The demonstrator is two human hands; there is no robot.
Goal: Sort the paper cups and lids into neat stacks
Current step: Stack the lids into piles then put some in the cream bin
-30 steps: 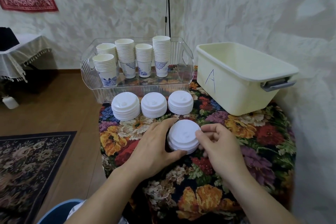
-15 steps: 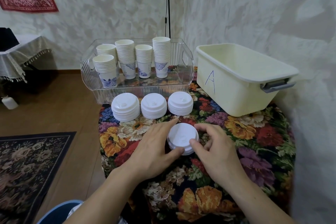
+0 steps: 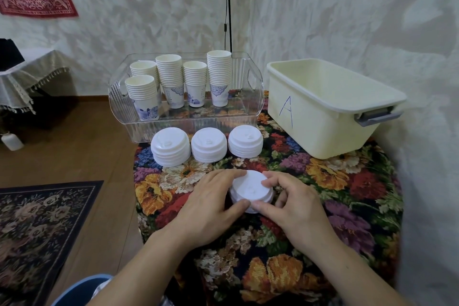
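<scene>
Lids in a short white stack (image 3: 250,190) sat on the floral cloth (image 3: 347,181), just in front of the row of three finished lid stacks (image 3: 208,144), with the cream bin marked A (image 3: 323,112) off to the right of that row; the left hand (image 3: 211,202) curled around the stack's left rim and the right hand (image 3: 290,202) pinched its right rim, thumbs nearly meeting at the near edge; squaring it well probably meant even pressure from both sides, rims level, no lid cocked, before sliding it up to join the row; compared with a second earlier, both hands had closed tighter round the stack, and the right fingers had come onto the top lid.
</scene>
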